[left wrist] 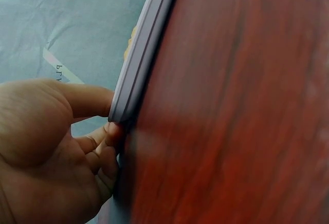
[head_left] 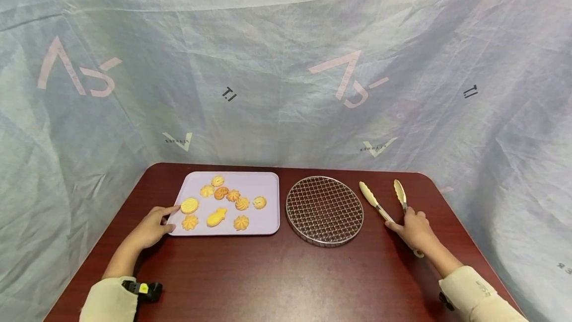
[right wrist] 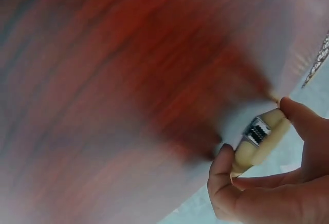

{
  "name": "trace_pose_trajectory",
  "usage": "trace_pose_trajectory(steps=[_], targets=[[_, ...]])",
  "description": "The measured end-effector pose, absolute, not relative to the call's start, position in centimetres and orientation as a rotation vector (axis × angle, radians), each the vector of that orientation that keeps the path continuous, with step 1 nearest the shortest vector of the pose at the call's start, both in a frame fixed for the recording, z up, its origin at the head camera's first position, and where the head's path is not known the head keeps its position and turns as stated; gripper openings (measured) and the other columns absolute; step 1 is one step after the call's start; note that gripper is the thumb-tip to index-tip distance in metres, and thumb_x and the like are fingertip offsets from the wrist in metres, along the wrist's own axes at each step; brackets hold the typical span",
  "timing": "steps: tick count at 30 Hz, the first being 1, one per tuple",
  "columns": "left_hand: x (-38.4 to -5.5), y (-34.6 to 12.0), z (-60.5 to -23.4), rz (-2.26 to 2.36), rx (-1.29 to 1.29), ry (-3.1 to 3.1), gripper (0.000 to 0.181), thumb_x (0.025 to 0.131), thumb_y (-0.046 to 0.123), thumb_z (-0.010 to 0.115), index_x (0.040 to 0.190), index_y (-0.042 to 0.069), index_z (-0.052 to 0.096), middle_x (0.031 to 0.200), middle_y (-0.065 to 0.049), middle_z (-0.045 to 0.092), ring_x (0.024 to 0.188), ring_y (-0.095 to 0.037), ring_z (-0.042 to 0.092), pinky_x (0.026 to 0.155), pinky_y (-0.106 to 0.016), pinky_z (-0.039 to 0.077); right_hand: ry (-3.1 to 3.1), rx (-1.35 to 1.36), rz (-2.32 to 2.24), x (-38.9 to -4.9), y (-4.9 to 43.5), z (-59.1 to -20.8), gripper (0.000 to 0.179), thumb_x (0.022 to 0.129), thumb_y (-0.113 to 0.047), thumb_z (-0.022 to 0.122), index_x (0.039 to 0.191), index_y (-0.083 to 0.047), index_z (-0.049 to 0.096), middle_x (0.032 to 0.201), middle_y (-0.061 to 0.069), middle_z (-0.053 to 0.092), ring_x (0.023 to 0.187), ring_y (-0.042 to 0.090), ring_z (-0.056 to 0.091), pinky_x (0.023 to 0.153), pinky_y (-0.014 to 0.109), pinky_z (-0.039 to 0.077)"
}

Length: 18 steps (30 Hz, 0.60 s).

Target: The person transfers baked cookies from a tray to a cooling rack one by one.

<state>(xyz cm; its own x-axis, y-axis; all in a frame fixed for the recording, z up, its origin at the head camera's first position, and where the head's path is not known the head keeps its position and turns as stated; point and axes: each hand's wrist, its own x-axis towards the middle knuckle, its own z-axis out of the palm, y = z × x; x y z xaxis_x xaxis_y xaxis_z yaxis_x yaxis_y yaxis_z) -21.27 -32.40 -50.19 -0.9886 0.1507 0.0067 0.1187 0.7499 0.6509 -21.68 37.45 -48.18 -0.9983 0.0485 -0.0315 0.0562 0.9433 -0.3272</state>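
At the near left corner of a pale lilac tray [head_left: 263, 223], my left hand [head_left: 151, 226] grips the edge. Its thumb lies at the corner and a finger reaches the left rim, beside a round ridged cookie [head_left: 189, 205]. The left wrist view shows the thumb against the tray's side [left wrist: 141, 54], other fingers curled below. My right hand [head_left: 417, 230] holds a pair of cream-tipped metal tongs [head_left: 383, 212], thumb and fingers on their two arms. The tong arms are spread, tips pointing away from me. In the right wrist view, the tongs' cream end [right wrist: 249, 154] sits between thumb and fingers.
Several cookies lie spread on the tray, among them a fish-shaped one [head_left: 216, 217]. Right of the tray is a round wire rack [head_left: 325, 210]. All of it sits on a dark red wooden table [head_left: 250, 272], with a grey fabric backdrop [head_left: 277, 88] behind and at the sides.
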Motion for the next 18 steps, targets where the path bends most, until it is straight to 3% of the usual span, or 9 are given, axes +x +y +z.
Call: trace_pose_trajectory(steps=[6,10,14,18], targets=[[-21.33,-32.40,-50.17,1.074,0.223,2.892,0.054,0.093,-0.005,0.065,0.143,-0.014,0.050,0.118,-0.032,0.049,0.091,-0.030,0.048,0.071,-0.033,0.041,3.016,0.126,-0.620,-21.69,37.68,-47.76,0.091,0.095,-0.043,0.071,0.132,0.030,0.031,0.112,0.049,0.042,0.101,0.058,0.055,0.083,0.063,0.049],[-21.43,-32.49,-50.19,1.079,0.234,2.893,0.054,0.093,-0.005,0.065,0.144,-0.014,0.050,0.119,-0.033,0.048,0.090,-0.029,0.048,0.070,-0.032,0.041,2.975,0.158,-0.740,-21.66,37.85,-47.62,0.087,0.094,-0.043,0.072,0.129,0.026,0.034,0.102,0.040,0.049,0.083,0.042,0.061,0.072,0.049,0.054],[-21.47,-32.57,-50.27,1.069,0.252,2.901,0.054,0.092,-0.005,0.065,0.144,-0.014,0.050,0.121,-0.034,0.048,0.088,-0.027,0.048,0.069,-0.032,0.041,2.892,0.183,-0.919,-21.62,37.84,-47.46,0.082,0.094,-0.037,0.073,0.132,0.023,0.031,0.082,0.022,0.060,0.061,0.025,0.065,0.057,0.038,0.053],[-21.35,-32.54,-50.27,1.075,0.247,2.894,0.054,0.092,-0.005,0.064,0.144,-0.014,0.049,0.122,-0.034,0.048,0.087,-0.026,0.048,0.068,-0.031,0.041,2.818,0.211,-1.050,-21.55,37.56,-47.16,0.086,0.094,-0.030,0.072,0.141,0.022,0.022,0.082,0.016,0.063,0.058,0.021,0.065,0.055,0.037,0.054]])
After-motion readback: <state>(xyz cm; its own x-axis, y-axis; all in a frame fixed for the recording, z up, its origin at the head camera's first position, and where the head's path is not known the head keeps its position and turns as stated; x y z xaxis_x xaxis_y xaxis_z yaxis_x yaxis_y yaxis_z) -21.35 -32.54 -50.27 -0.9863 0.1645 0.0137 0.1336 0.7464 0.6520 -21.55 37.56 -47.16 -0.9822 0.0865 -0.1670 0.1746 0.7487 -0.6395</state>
